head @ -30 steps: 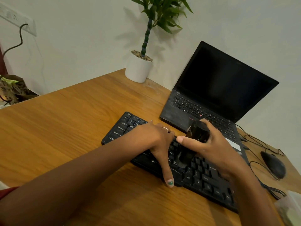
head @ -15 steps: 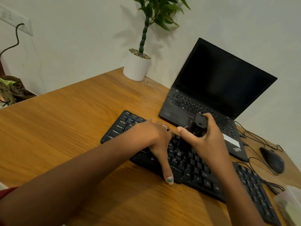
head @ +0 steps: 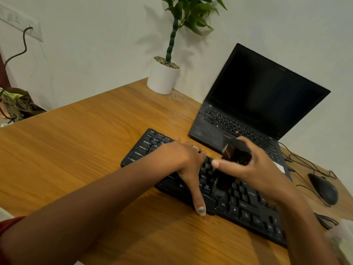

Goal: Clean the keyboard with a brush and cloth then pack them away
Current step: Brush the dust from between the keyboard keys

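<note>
A black keyboard [head: 246, 209] lies slantwise on the wooden desk [head: 80, 150]. My left hand [head: 183, 161] presses down flat on its left half, thumb reaching over the front edge. My right hand [head: 254, 169] grips a dark brush [head: 236, 153] by its stubby handle; the bristles [head: 222, 183] touch the keys near the middle of the keyboard. The cloth is not clearly seen.
An open black laptop [head: 256, 104] stands just behind the keyboard. A white potted plant [head: 163, 77] sits at the wall. A black mouse [head: 323, 190] and cables lie at the right. A pale, blurred bag-like thing [head: 342, 238] sits at the right edge.
The brush in my right hand has swept slightly back and forth over the middle keys. My left hand has stayed pressed on the keyboard. The camera shifted a little.
</note>
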Demonstrator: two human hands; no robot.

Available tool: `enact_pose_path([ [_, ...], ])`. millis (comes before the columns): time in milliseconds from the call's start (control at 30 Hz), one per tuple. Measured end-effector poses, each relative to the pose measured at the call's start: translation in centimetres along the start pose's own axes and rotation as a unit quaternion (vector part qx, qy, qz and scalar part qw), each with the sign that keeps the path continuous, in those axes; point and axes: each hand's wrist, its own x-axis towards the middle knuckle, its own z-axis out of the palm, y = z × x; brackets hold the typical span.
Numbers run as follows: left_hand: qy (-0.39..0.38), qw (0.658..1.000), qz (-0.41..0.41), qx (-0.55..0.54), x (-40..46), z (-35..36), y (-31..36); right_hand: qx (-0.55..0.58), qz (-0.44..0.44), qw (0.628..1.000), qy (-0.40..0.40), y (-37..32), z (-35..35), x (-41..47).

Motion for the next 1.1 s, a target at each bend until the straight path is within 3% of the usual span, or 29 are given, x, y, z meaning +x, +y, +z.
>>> enact_pose_path([
  [100, -0.002, 1.000, -0.006, 0.002, 0.0, 0.0, 0.0, -0.062, -0.035, 0.989, 0.131, 0.8, 0.8, 0.4],
  [133, -0.002, 1.000, -0.005, 0.002, 0.0, 0.0, 0.0, -0.047, -0.031, 0.991, 0.118, 0.9, 0.7, 0.4],
  [233, 0.003, 1.000, 0.000, 0.006, 0.0, 0.0, 0.0, 0.060, 0.018, 0.997, -0.048, 0.2, -0.1, -0.2],
  [267, 0.004, 1.000, 0.001, 0.007, 0.0, 0.0, 0.0, 0.067, 0.025, 0.995, -0.069, 0.0, -0.2, -0.3],
  [300, 0.004, 1.000, 0.000, 0.006, -0.1, 0.0, 0.0, 0.057, 0.020, 0.997, -0.055, 0.1, 0.0, -0.2],
  [400, -0.001, 1.000, -0.003, 0.000, -0.2, -0.1, 0.1, -0.065, -0.026, 0.990, 0.123, 0.5, 1.2, 0.2],
  [433, 0.000, 1.000, -0.004, 0.000, -0.1, 0.0, 0.1, -0.078, -0.033, 0.987, 0.140, 0.5, 1.4, 0.2],
  [467, 0.001, 1.000, -0.003, 0.002, -0.1, 0.0, 0.1, -0.067, -0.026, 0.991, 0.115, 0.4, 1.2, 0.0],
  [567, 0.002, 1.000, 0.000, 0.008, 0.0, 0.0, 0.0, 0.018, 0.011, 0.998, -0.066, -0.8, 0.3, -0.9],
  [600, 0.002, 1.000, 0.000, 0.006, -0.1, 0.0, 0.0, 0.020, 0.013, 0.997, -0.073, -0.8, 0.2, -0.9],
  [733, 0.004, 1.000, -0.001, 0.005, -0.1, 0.0, 0.1, -0.080, -0.032, 0.991, 0.106, 0.4, 1.1, -0.3],
  [900, 0.000, 1.000, -0.001, 0.005, 0.0, 0.1, -0.1, 0.041, 0.017, 0.998, -0.043, -0.4, -0.1, -1.0],
  [1033, -0.001, 1.000, -0.003, 0.001, 0.0, 0.0, 0.0, -0.084, -0.027, 0.990, 0.113, 0.7, 0.7, -0.3],
  [1100, 0.001, 1.000, -0.001, 0.005, -0.1, 0.0, 0.0, -0.064, -0.016, 0.995, 0.069, 0.6, 0.6, -0.3],
])
